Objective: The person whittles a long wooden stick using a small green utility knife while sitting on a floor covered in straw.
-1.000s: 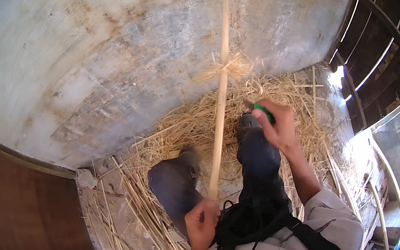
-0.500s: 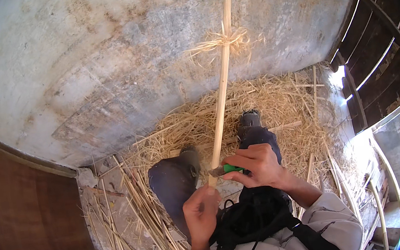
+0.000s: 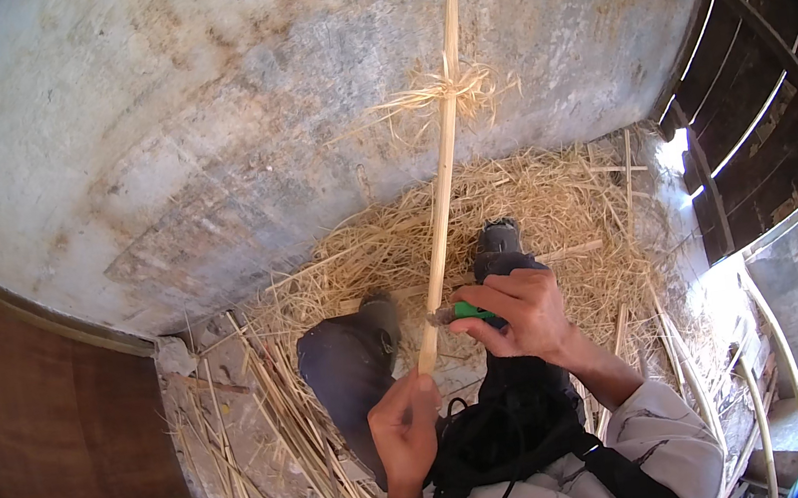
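Note:
A long pale strip of wood or bamboo slants up and away from my lap. Its near end is gripped in my left hand, fingers closed round it. My right hand is wrapped round a green-handled knife. The knife's short, dark blade lies against the strip, a little beyond my left hand. Farther up, a tuft of thin curled shavings clings to the strip. The strip's far end reaches the top of the view.
Loose shavings cover the floor round my shoes. Long split strips lie in a bundle at the left, near a brown panel. A stained wall rises in front. Dark slatted boards and curved poles stand at the right.
My right hand and the knife have slid up along the strip, away from my left hand. My left hand has hardly moved and keeps its grip.

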Demonstrator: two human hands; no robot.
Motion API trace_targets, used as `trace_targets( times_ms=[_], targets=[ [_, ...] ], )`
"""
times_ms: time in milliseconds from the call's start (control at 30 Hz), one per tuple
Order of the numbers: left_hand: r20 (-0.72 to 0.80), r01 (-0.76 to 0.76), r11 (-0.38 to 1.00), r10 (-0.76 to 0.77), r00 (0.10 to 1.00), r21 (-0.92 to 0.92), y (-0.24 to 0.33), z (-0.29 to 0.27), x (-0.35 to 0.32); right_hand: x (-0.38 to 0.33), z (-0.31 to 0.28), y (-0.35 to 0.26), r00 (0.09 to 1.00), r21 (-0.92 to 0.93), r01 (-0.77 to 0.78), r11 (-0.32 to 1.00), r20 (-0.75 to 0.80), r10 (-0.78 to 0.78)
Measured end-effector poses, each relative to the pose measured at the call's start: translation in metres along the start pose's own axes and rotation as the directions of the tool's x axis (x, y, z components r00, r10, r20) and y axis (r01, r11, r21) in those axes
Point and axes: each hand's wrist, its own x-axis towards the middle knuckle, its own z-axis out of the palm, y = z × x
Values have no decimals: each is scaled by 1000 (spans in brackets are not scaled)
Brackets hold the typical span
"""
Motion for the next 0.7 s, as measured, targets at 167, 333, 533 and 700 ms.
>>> trace_targets(
  times_ms=[167,333,533,700],
  targets=[
    [6,24,1000,-24,1000,-5,-1,-1,-1,4,5,11,999,11,-37,999,-39,37],
    [19,28,1000,-28,999,13,-9,-3,-9,13,4,27,985,23,-128,991,-114,130],
    [-15,95,994,-96,995,-44,-6,-4,-12,19,5,34,984,18,-139,990,-111,140],
    [21,105,994,-104,994,-36,-10,-6,-20,33,-1,49,948,22,-246,969,-200,246]
  ],
)
